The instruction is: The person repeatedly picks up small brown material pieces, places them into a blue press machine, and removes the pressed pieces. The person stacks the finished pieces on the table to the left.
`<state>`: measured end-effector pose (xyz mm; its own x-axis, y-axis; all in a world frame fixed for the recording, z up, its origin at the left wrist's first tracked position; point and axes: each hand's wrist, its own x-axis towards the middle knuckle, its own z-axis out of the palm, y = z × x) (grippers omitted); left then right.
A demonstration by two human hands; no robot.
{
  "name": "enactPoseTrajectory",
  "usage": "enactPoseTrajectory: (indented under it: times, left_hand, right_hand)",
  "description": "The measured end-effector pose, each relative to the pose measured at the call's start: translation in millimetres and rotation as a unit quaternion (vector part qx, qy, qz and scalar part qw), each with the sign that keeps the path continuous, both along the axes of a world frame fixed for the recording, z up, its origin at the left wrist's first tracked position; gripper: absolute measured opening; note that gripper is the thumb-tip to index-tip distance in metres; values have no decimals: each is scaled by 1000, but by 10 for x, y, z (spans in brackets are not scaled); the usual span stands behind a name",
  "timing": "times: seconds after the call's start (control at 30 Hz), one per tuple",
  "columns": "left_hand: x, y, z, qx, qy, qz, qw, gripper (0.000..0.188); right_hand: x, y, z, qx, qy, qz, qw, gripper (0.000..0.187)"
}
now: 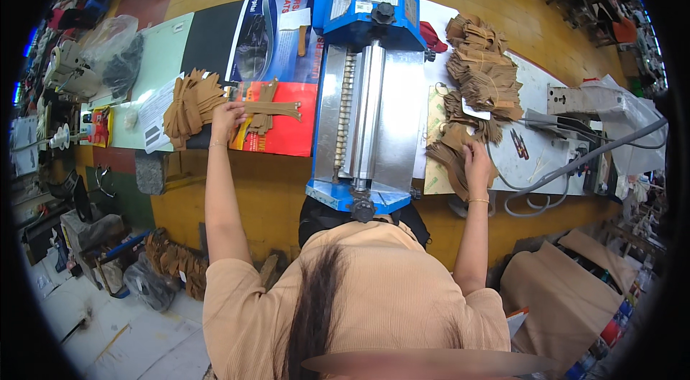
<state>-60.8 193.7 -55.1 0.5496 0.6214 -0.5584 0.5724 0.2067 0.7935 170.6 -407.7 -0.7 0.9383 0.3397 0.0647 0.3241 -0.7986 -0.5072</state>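
Dark hair (316,308) falls over a tan ribbed shirt (392,286), on the near side of the blue roller machine (397,93). Far to the machine's left stands a white sewing machine (68,67); between the two, a fanned bundle of brown strips (188,110) lies at the table's near edge. Just beside that bundle, still left of the machine, the left hand (227,121) has its fingers at the end of some loose brown strips (269,110), which lie crossed on a red-and-blue printed sheet (291,139); whether it pinches them or only rests there, I cannot tell. To the machine's right, tied brown bundles (485,71) are heaped. Nearer than these, also right of the machine, the right hand (476,162) has bent fingers at a fanned brown stack (449,161); its grasp cannot be made out. Farther right of the machine lie small snips (519,144) and a grey hose (586,161).
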Motion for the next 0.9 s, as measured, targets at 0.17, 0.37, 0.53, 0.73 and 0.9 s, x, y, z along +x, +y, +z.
enactPoseTrajectory:
  times: [0.17,0.37,0.53,0.73,0.9]
  left_hand:
    - [-65,73,-77,27,26,11,999,19]
    - [61,-55,-83,407,153,-63,898,35]
    - [445,-876,120,224,-57,-147,962,33]
    - [764,-1810,500,-43,-124,-238,962,25]
    - [852,-2065,625,-102,-58,-256,960,30]
  right_hand:
    - [7,244,263,94,126,17,987,16]
    - [-45,851,590,147,420,60,894,17]
    - [-28,1269,614,17,308,162,937,18]
    - [-73,1616,540,15,285,223,932,18]
    - [-80,1701,516,49,277,252,926,18]
